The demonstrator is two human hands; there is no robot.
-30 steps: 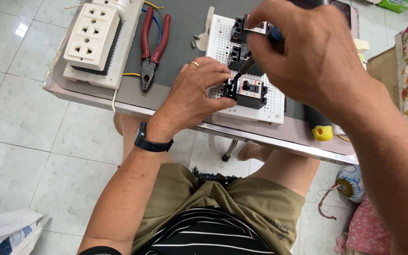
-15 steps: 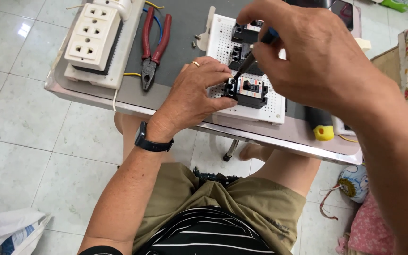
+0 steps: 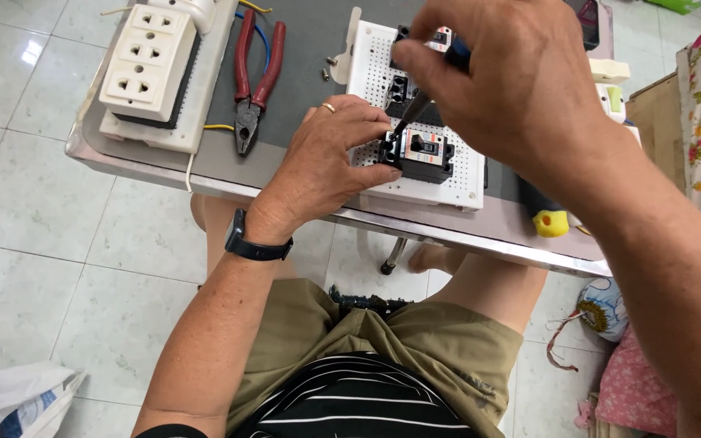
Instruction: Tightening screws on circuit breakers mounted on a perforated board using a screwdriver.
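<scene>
The right hand (image 3: 521, 89) hides most of the screwdriver (image 3: 415, 109); its tip is too small to tell.

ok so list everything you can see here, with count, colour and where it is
breaker: 1, black, on the perforated board
perforated board: 1, white, table right
screwdriver: 1, dark shaft, tip at the breaker
socket strip: 1, cream, table left
pliers: 1, red handles, beside the socket strip
table: 1, grey top
watch: 1, black, left wrist
left hand: steadies the breaker
right hand: grips the screwdriver
</scene>
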